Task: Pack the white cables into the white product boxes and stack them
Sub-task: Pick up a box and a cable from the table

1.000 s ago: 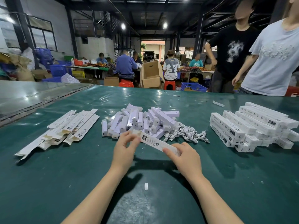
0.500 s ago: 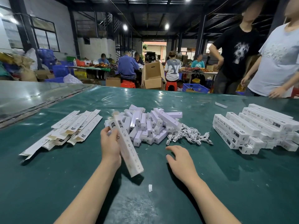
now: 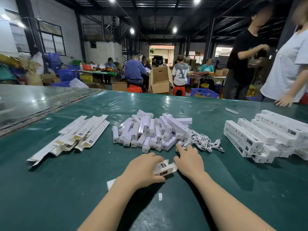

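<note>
Box (image 3: 164, 167), slim white cardboard, low centre of frame on glossy green table (image 3: 50, 189), left hand (image 3: 143, 169) curled round it, right hand (image 3: 189, 161) flat and relaxed beside its open flap, holding nothing, forefinger near tangled white cables (image 3: 201, 140), stack of closed boxes (image 3: 250, 137) at right.

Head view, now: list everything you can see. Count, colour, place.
table: one, green, fills foreground
flat box blanks: a pile, white, table left
small blocks: a heap, white, table centre
cables: a bunch, white, right of the heap
closed boxes: a stack, white, table right
open box: one, white, in left hand
paper scrap: one, white, between the forearms
carton: one, brown, beyond table
standing people: two, far right
left hand: grips the open box
right hand: open, fingers towards the cables
</note>
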